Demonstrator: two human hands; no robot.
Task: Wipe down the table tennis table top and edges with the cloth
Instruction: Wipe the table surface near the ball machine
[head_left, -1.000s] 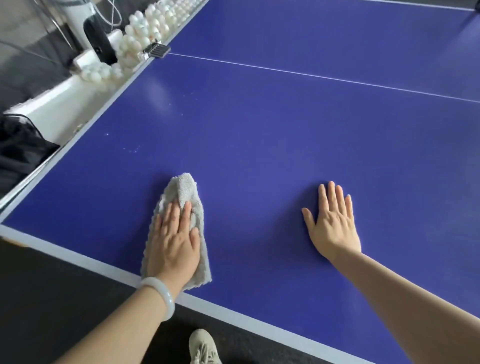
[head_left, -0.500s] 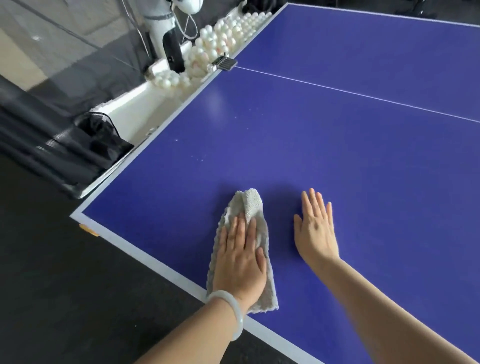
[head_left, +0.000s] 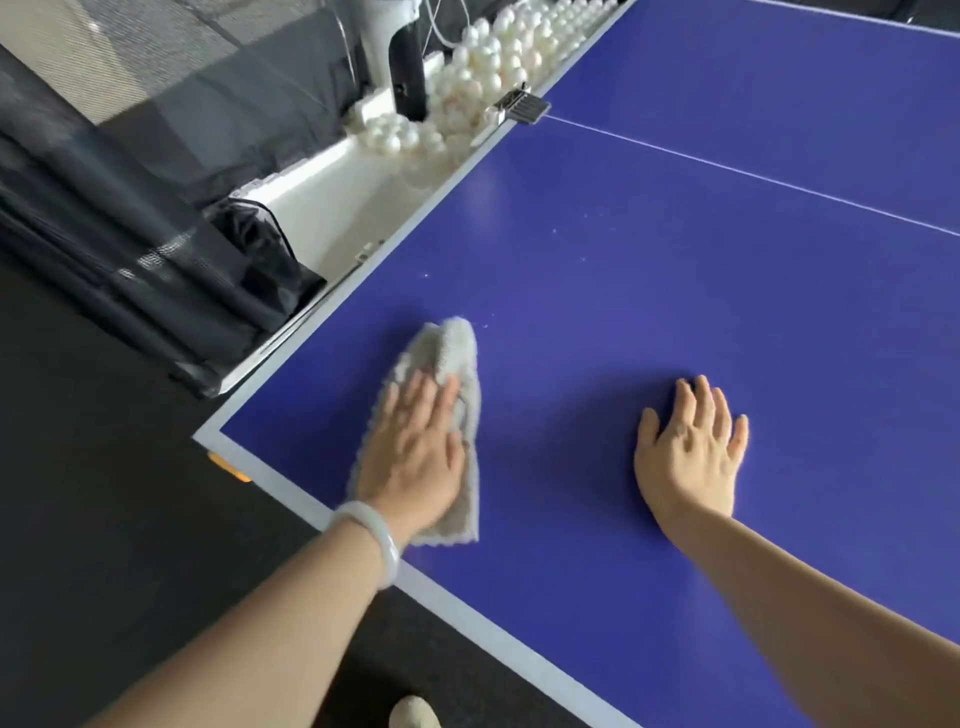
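A blue table tennis table (head_left: 701, 291) with white edge lines fills the right of the view, its near left corner in sight. A folded grey cloth (head_left: 451, 358) lies flat on the blue top near that corner. My left hand (head_left: 415, 457), with a pale bangle on the wrist, presses flat on the cloth with fingers together. To the right, my right hand (head_left: 691, 452) rests palm down on the bare top, fingers spread, holding nothing. Small white specks dot the surface beyond the cloth.
A white trough (head_left: 363, 197) runs along the table's left side, heaped with several white balls (head_left: 483, 62) at its far end. A net clamp (head_left: 522, 106) sits on the left edge. Dark netting (head_left: 130, 249) hangs left. My shoe (head_left: 413, 714) shows on dark floor.
The cloth under my left hand has slid left, away from my right hand, widening the gap between them. The view has shifted slightly, showing more of the near edge.
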